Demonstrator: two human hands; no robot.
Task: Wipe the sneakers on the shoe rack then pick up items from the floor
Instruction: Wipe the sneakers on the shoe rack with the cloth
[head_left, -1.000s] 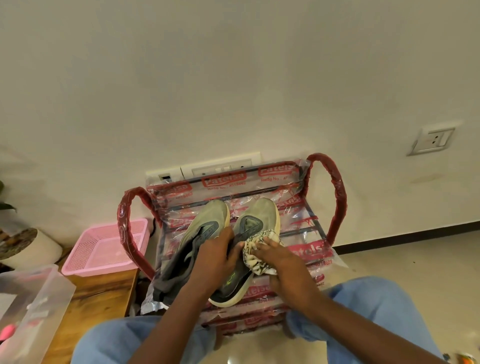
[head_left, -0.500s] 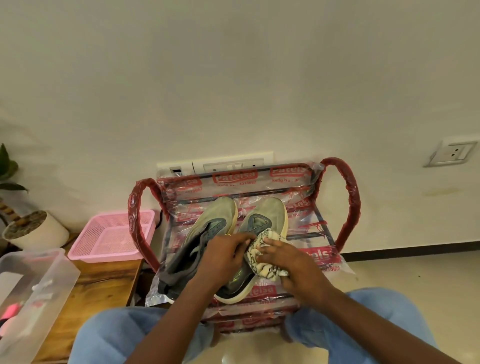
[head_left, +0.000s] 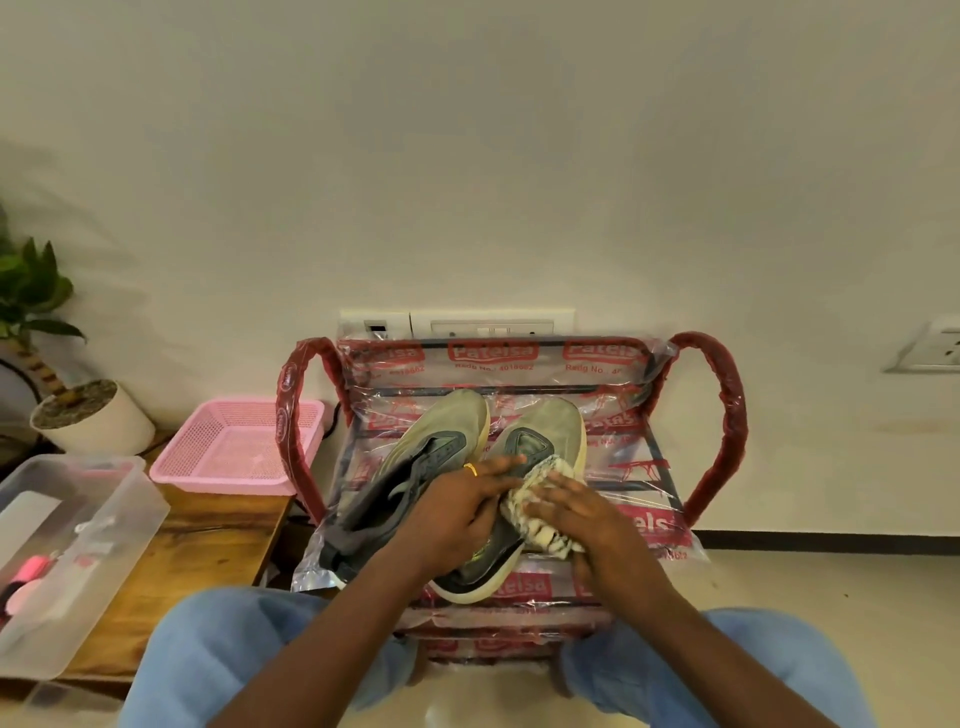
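Note:
Two grey-green sneakers lie side by side on the top shelf of the plastic-wrapped shoe rack (head_left: 724, 415). My left hand (head_left: 457, 514) rests on the middle of the right sneaker (head_left: 548, 431) with its fingers stretched across the tongue. My right hand (head_left: 582, 506) presses a cream patterned cloth (head_left: 543, 525) flat against the right side of that same sneaker. The left sneaker (head_left: 431, 447) lies untouched beside it. The heel of the right sneaker hangs over the shelf's front edge.
A pink plastic basket (head_left: 239, 447) sits on a wooden bench (head_left: 208, 545) left of the rack. A clear plastic box (head_left: 67, 551) holding pink items is at the far left. A potted plant (head_left: 93, 415) stands behind. Wall sockets sit above the rack.
The view has shifted so the rack and hands sit slightly right. My right hand has flattened over the cloth on the right sneaker, and my left fingers now stretch further across it.

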